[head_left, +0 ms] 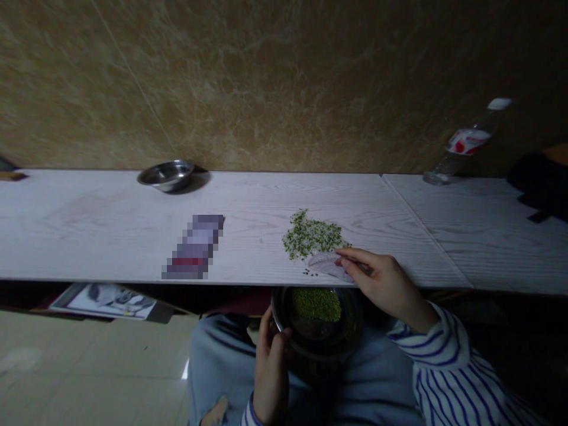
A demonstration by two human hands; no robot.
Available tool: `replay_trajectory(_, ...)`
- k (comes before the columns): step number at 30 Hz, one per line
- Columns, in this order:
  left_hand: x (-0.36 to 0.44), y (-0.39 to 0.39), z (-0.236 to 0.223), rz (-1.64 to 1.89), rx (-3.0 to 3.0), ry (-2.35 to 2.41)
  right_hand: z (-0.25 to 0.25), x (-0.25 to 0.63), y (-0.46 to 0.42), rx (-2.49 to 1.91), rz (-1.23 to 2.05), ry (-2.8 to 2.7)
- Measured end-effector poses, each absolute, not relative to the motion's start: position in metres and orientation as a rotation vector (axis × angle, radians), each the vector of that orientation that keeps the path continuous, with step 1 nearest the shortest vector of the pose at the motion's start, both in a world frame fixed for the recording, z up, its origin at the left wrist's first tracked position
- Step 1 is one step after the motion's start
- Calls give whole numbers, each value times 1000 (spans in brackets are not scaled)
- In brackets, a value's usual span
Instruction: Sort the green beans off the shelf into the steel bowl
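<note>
Looking down on a loose patch of small green beans, thinly scattered over the pale wood-grain tabletop toward its near edge. Pinching a pale translucent flat piece between thumb and fingers of the right hand, at the near right side of the patch, with the curved edge up against the outermost beans. Can also make out a few dark specks just nearer than the patch. Gripping a deep, dark bowl by its left rim in the left hand, below and nearer than the patch, over the jeans. Can see more beans inside it, gathered at the side toward the patch. Wearing blue-and-white striped sleeves. Left of the patch, can see a purplish oblong item, too pixelated to identify. Farther left and behind, can see a shallow metal dish, near the brown marbled wall. Well right of the patch and behind, can see a clear bottle with white cap and red-and-white label, then a dark object, too dim to name. Left of the patch and under the tabletop, can see a printed sheet.
</note>
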State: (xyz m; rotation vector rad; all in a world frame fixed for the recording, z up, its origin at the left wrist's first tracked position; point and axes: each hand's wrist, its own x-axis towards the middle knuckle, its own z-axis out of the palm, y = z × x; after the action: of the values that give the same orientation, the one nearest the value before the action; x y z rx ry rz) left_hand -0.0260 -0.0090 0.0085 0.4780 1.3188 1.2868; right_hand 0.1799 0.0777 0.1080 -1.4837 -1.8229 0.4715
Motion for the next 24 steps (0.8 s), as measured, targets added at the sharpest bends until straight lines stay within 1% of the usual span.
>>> replay_trajectory(9,-28,-10,7,1276,533,1366,109,181,81,-1573,450,-1797)
replay_trajectory(17,-31,-10,9,1265,445,1285,102,166,81,-1488,575,-1766)
replay_trajectory(24,-32,-9,2,1284,460,1315,97,186,84,-1563,530,-1677)
